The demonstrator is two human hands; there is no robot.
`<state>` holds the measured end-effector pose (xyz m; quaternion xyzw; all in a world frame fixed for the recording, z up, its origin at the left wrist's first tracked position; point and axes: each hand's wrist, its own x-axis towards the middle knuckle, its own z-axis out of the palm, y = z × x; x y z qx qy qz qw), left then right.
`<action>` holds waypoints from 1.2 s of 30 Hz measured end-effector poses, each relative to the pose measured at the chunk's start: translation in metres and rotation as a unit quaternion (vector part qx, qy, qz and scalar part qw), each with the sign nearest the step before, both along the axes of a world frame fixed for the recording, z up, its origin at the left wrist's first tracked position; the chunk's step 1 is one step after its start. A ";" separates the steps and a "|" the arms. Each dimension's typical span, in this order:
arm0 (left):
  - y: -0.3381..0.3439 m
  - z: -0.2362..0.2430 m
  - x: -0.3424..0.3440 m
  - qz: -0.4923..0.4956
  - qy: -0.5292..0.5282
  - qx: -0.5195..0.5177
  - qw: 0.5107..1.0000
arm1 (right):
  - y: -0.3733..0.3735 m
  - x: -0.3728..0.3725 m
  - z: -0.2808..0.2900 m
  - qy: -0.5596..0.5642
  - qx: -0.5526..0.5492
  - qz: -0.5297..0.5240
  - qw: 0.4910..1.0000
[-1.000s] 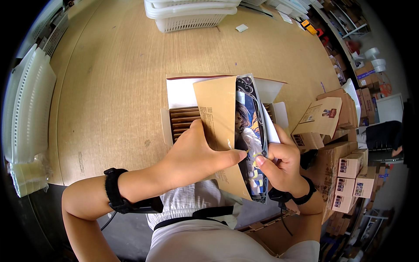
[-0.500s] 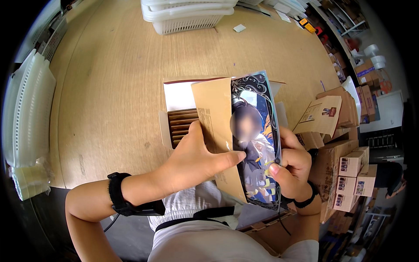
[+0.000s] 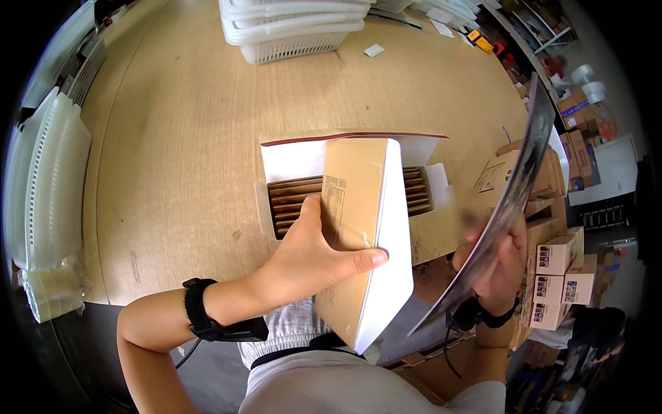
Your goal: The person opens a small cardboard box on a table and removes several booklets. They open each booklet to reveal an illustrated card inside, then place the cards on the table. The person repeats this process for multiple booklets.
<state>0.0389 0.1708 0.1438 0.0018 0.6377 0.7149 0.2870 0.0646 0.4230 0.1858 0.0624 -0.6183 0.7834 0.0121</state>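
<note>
My left hand (image 3: pixel 314 259) grips a kraft cardboard package (image 3: pixel 352 193) with a white side, its thumb lying across the package near the white part. The package is held over an open box (image 3: pixel 289 152) with a white-lined lid and rows of thin kraft packets (image 3: pixel 289 193) inside. Off to the right, my right hand (image 3: pixel 496 265) is closed on a glossy printed sheet (image 3: pixel 514 176), now tilted nearly edge-on and apart from the package. The fingers behind the sheet are partly blurred.
White plastic baskets are stacked at the back (image 3: pixel 296 48) and along the left edge (image 3: pixel 48 179). A bag of pale items (image 3: pixel 52 290) lies below the left stack. Cardboard boxes (image 3: pixel 552 297) crowd the right side, and a person in dark clothing (image 3: pixel 600 324) is at lower right.
My right hand has pulled the printed sheet out rightward, away from the kraft package, and turned it edge-on. The package's white side now shows where the artwork was.
</note>
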 end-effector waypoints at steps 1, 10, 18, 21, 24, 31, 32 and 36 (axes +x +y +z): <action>0.000 0.000 0.001 0.008 0.020 0.012 1.000 | -0.002 -0.005 -0.004 -0.017 -0.040 0.053 0.998; -0.002 -0.008 0.008 0.029 0.067 0.007 0.997 | -0.026 -0.012 -0.027 -0.126 -0.116 0.181 0.968; 0.000 -0.017 0.008 0.028 0.121 0.007 0.992 | -0.038 -0.003 -0.034 -0.231 -0.276 0.258 0.897; 0.000 -0.019 0.009 0.029 0.144 0.010 0.989 | -0.041 -0.003 -0.038 -0.224 -0.340 0.268 0.873; -0.002 -0.017 0.011 0.005 0.182 -0.029 0.983 | -0.043 -0.007 -0.041 -0.181 -0.348 0.290 0.873; 0.001 -0.017 0.012 0.054 0.218 0.025 0.974 | -0.045 -0.004 -0.039 -0.200 -0.247 0.219 0.922; -0.001 -0.016 0.012 0.038 0.232 0.026 0.972 | -0.046 -0.003 -0.039 -0.208 -0.259 0.206 0.920; -0.009 -0.013 0.014 -0.023 0.201 0.030 0.979 | -0.047 -0.005 -0.041 -0.222 -0.276 0.209 0.912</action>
